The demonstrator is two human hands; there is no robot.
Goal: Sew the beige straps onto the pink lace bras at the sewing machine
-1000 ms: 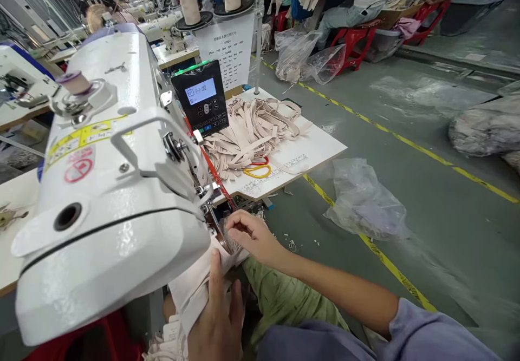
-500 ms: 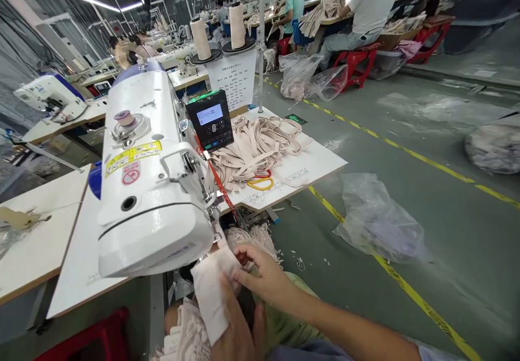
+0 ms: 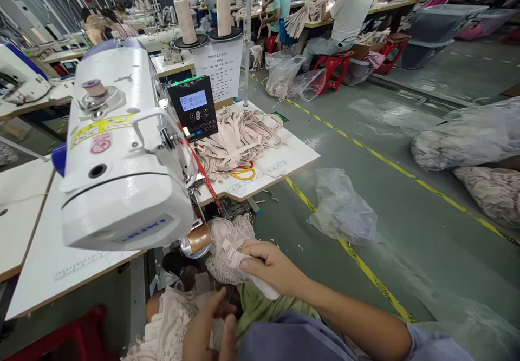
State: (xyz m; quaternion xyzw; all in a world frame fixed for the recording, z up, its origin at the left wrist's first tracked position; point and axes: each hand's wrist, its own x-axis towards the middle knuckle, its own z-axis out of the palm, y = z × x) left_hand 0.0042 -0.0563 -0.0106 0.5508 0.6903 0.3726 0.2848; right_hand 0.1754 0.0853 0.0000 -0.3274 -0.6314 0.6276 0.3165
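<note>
My right hand pinches a pale pink fabric piece between thumb and fingers, right of the machine's arm end. Behind the held piece hangs a bunch of pale lace fabric; where the two part is hard to see. My left hand is low in the view, fingers apart with nothing between them. It is beside a pile of lace pieces at my lap. The white sewing machine stands at left, its narrow metal bed end bare of fabric.
Pale fabric straps lie heaped on the white table, near yellow-and-red-handled scissors. A control panel and two thread cones stand behind the machine. A plastic bag lies on the floor. Co-workers sit farther back.
The pale pink piece has come away from the machine's bed end, carried right in my right hand. My left hand has let go of it and moved down left. The view has shifted right.
</note>
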